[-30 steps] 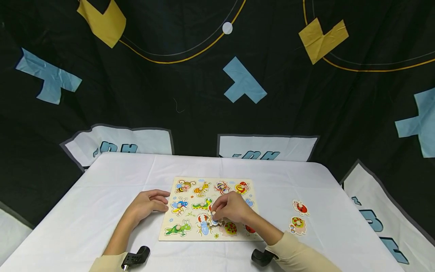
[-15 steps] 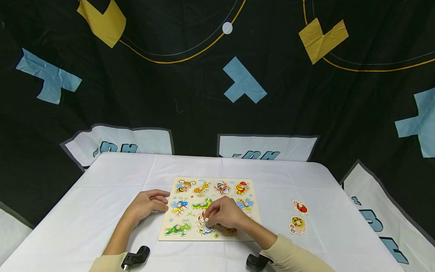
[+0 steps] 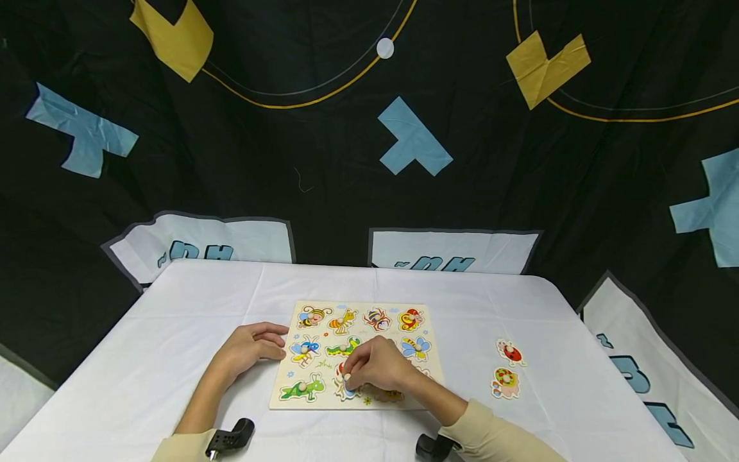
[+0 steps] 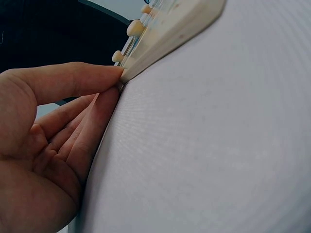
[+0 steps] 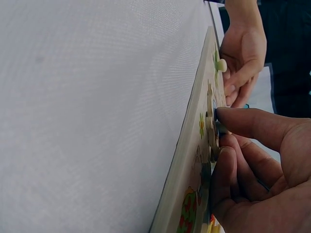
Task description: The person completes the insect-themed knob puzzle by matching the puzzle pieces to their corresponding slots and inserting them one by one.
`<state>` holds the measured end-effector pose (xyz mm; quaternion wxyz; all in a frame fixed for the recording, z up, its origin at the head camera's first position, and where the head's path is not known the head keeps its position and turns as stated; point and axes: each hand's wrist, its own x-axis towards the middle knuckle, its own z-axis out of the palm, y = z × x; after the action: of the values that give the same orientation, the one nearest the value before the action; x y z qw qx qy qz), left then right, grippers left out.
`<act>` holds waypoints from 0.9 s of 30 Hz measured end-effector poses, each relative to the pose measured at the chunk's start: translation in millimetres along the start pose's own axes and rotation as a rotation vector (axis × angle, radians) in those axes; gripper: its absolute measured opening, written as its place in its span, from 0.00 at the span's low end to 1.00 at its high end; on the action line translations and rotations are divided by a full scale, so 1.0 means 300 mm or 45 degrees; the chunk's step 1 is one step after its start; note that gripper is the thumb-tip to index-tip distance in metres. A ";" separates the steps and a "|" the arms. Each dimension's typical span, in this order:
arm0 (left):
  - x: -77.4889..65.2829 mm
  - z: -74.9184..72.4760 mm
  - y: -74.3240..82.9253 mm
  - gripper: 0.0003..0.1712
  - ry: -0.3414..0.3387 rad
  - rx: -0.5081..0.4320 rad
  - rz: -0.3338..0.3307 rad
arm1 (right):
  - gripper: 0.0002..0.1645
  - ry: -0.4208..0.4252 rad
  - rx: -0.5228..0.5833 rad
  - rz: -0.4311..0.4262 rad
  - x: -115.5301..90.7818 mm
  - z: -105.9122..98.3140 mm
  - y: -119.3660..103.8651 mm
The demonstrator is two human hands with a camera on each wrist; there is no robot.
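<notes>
A wooden peg puzzle board with insect pictures lies on the table. With thumb and fingertips, my right hand pinches the knob of a blue-bodied beetle puzzle piece, held at the beetle picture near the board's front edge. In the right wrist view the piece's edge stands slightly proud of the board; whether it sits flush anywhere is hidden. My left hand rests on the table, thumb and fingertips touching the board's left edge. Other knobbed pieces, including a green grasshopper and a caterpillar, lie in the board.
To the board's right, a ladybug piece and a snail piece lie apart on the white tablecloth. A black patterned curtain hangs behind the table. Black wrist devices sit at both sleeves.
My right hand has moved slightly left with the beetle piece, from beside the beetle picture to over it. The bee at the board's right is uncovered. My left hand has stayed in place.
</notes>
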<state>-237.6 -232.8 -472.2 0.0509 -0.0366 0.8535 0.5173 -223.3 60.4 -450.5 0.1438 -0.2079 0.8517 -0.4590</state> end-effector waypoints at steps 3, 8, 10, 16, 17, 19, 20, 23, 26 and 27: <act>-0.001 0.000 0.001 0.31 0.000 -0.003 -0.002 | 0.09 0.003 0.001 -0.003 -0.002 0.000 0.001; -0.002 0.000 0.001 0.30 -0.004 0.005 -0.005 | 0.09 -0.008 0.016 -0.002 -0.001 -0.001 0.003; -0.001 0.000 0.001 0.30 -0.004 0.006 -0.007 | 0.09 -0.014 0.026 0.000 -0.001 0.000 0.004; 0.001 0.001 0.000 0.31 -0.005 -0.005 -0.012 | 0.09 -0.004 0.015 0.008 -0.002 0.005 0.002; 0.000 0.002 0.000 0.31 -0.005 -0.005 -0.014 | 0.09 -0.002 0.013 0.007 -0.002 0.006 0.002; 0.000 0.002 0.001 0.31 -0.001 -0.004 -0.016 | 0.09 -0.002 0.011 0.003 -0.001 0.007 0.002; -0.001 0.001 0.002 0.31 0.000 -0.003 -0.016 | 0.09 -0.003 0.011 0.001 0.000 0.008 0.002; -0.002 0.001 0.003 0.31 0.000 -0.004 -0.013 | 0.09 -0.008 0.010 -0.007 0.003 0.010 0.005; -0.004 0.000 0.003 0.31 -0.003 -0.004 -0.008 | 0.09 -0.014 0.009 -0.009 0.005 0.011 0.007; -0.004 0.000 0.003 0.31 -0.003 -0.005 -0.008 | 0.09 -0.015 0.009 -0.011 0.005 0.012 0.008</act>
<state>-236.4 -232.4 -471.1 0.0535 -0.0389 0.8523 0.5189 -223.7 58.3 -454.5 0.1477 -0.2137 0.8483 -0.4614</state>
